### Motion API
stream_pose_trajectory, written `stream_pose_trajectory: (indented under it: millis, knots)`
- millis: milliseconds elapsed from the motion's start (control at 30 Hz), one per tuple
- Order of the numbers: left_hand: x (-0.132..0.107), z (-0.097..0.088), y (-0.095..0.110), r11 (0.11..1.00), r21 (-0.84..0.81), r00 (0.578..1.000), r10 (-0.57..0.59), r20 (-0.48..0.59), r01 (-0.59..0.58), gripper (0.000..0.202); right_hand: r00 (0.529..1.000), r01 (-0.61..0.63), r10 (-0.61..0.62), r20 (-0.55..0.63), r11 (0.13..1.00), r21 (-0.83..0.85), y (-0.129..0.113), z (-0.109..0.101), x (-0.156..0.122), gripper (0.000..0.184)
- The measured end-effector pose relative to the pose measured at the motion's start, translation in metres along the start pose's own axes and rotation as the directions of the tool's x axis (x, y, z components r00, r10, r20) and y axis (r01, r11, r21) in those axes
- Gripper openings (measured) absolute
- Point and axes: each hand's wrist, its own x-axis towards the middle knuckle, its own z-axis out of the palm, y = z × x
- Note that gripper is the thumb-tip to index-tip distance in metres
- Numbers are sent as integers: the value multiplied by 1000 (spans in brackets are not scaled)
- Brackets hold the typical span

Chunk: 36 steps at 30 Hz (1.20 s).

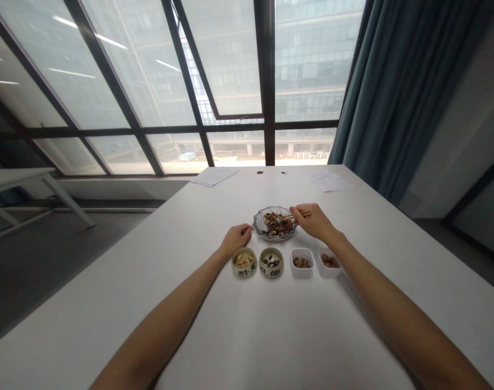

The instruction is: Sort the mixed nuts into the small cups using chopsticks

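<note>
A clear glass bowl (257, 229) with a scalloped rim holds a mix of brown and dark nuts or seeds (277, 223). My right hand (311, 219) is closed around a pair of wooden chopsticks (288, 217), whose tips reach into the mix. To the left of the bowl, my left hand (235, 238) rests on the table, fingers loosely bent and apart, the fingertips near the rim. Nearer me stand a ceramic bowl (244, 272) with peanuts, another ceramic bowl (271, 273) with a few dark seeds, a white dish (301, 272) with brown pieces, and a second white dish (328, 271) with almond-like nuts.
The white table (271, 330) runs toward the windows. Papers (215, 176) lie at its far left, and another sheet (330, 181) at the far right. A small dark disc (260, 172) sits near the far edge. My right forearm passes beside the rightmost dish.
</note>
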Motion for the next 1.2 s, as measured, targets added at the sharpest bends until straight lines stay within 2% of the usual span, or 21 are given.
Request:
stream_pose_trajectory:
  millis: [200,333,567,667,767,967,1100,1200]
  knots:
    - [0,-1,2,1000,-4,1000,-4,2,4,42,999,33,-33,-1,999,-36,6,9,1,55]
    - [0,-1,3,1000,-4,1000,-4,7,4,42,999,1,-1,-36,1000,-4,9,11,0,58]
    - [0,-1,1,1000,-5,1000,-1,3,1,42,992,-41,51,-112,995,94,4,-2,1,56]
    - [0,-1,2,1000,0,1000,0,3,0,42,984,-53,80,-158,984,169,-10,-21,0,57]
    - [0,-1,2,1000,4,1000,4,3,-4,42,978,-47,81,-193,983,175,-35,-51,-10,58]
    - [1,1,0,1000,1,1000,16,0,-16,42,980,-110,120,-161,992,70,-83,-117,-58,48]
    - [2,0,-2,1000,5,1000,20,-3,-20,42,995,-98,97,30,994,39,-90,-143,-84,42]
    - [2,0,-2,1000,7,1000,26,-3,-26,42,975,-70,58,214,996,50,-85,-151,-88,36]
